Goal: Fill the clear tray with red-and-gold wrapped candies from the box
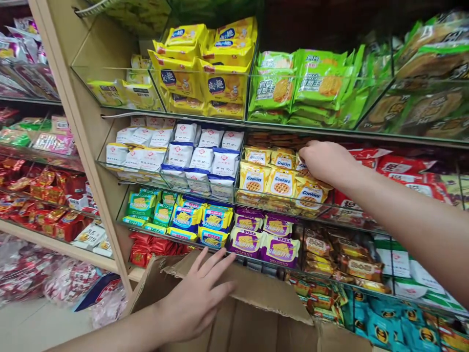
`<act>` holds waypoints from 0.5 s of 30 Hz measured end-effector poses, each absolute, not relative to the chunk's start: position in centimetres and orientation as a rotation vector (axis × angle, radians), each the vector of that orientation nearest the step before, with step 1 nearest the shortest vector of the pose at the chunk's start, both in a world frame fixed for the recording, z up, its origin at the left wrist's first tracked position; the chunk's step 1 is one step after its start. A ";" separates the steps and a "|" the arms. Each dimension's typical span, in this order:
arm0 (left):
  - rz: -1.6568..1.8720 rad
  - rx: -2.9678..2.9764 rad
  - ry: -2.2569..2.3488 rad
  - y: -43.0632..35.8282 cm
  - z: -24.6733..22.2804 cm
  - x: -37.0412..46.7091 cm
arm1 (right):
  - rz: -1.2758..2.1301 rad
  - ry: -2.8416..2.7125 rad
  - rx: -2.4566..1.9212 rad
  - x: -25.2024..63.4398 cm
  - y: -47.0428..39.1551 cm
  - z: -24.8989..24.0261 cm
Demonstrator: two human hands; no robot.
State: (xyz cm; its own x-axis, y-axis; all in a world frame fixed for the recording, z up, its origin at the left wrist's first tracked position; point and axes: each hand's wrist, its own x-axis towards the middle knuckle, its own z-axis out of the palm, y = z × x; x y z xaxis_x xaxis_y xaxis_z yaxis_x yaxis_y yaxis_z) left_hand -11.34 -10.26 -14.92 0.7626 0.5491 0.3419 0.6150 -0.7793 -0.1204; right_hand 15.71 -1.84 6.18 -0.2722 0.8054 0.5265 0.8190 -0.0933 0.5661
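Note:
My right hand (pixel 324 164) reaches into the middle shelf bin, its fingers curled down on a yellow cookie packet (pixel 303 169) at the right end of the back row. The fingertips are partly hidden behind the hand. In front of and beside it stand more yellow packets marked Cookies (pixel 282 182), in neat rows behind a clear panel. With fingers spread and nothing in them, my left hand (pixel 200 293) hovers over an open cardboard box (pixel 256 288), near its far flap. The box's lower inside is mostly out of view.
White packets (pixel 203 159) fill the bins to the left, red packets (pixel 406 168) the bin to the right. Purple soda biscuit packets (pixel 280 249) sit below. Clear dividers and a glass shelf edge (pixel 315 128) bound the bins. Bagged goods (pixel 69 283) lie on the floor at left.

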 end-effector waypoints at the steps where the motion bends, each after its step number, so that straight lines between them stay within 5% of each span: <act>1: -0.413 -2.729 -0.950 -10.3 -15.4 -12.3 | -1.303 -2.152 -1.894 15.7 -1.4 6.3; 15: -0.827 -2.239 -1.486 -13.0 -28.7 -21.7 | -1.213 -2.096 -1.645 17.7 -1.8 5.6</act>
State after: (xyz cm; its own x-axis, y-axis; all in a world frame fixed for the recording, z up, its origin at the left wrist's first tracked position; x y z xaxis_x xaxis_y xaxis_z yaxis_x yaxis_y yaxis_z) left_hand -21.69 -12.98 -28.72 0.2879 0.7240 0.6268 0.9143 -0.4025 0.0449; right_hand 17.68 -1.76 5.64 -0.3529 0.7078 0.6120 0.8833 0.0363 0.4674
